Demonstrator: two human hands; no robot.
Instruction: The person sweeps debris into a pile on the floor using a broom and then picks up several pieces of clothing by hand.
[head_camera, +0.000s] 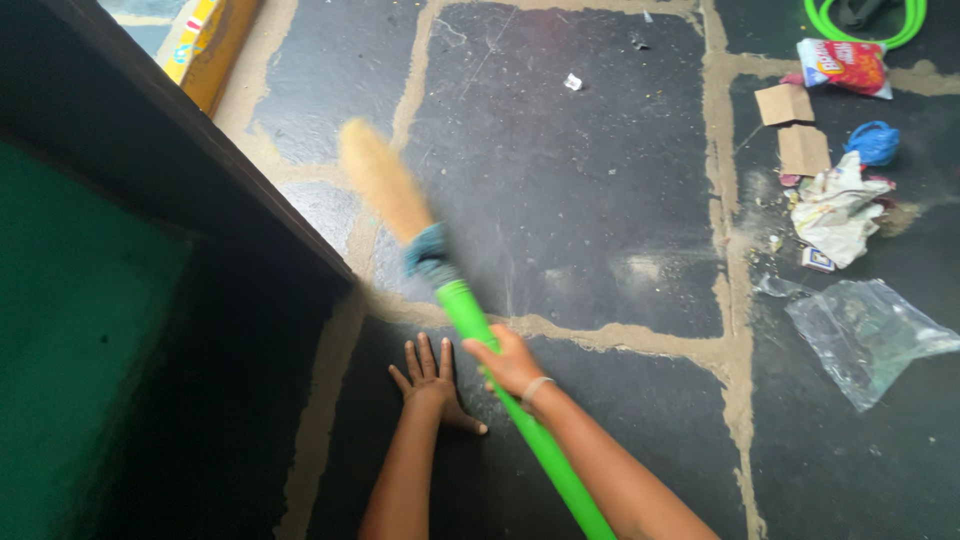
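On the stone floor (580, 200), your left hand (428, 378) lies flat, fingers spread, empty; just beside it your right hand (512, 362) grips the green broom (470, 320) handle, bristles ahead.

Dark stone floor (560, 190) with sandy joints (730, 250). At left, a dark wall (200, 170) with a green panel (70, 350). Litter (840, 210) lies at right in daylight.

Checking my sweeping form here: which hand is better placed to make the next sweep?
Right, probably: the right hand grips the green broom handle, while the left hand lies flat on the stone floor.
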